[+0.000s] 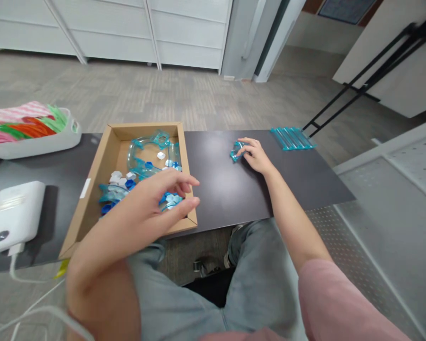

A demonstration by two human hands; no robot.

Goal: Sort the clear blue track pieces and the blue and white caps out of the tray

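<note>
My left hand (166,196) hovers over the right side of a cardboard tray (104,163), its thumb and fingers apart and nothing between them. On the dark table, my right hand (254,155) has its fingers curled over a small see-through blue plastic piece (234,152), which seems to rest on the tabletop. Inside the tray lie curved see-through blue track pieces (131,154), white hexagonal pieces (161,155) and dark blue pieces (107,207). My left hand and forearm hide part of the tray's contents.
A row of see-through blue tubes (293,138) lies at the table's far right. To the left stand a white basket (39,148) of colourful strips and a white device (24,210) with a cable. The dark table (213,189) ends close to my legs.
</note>
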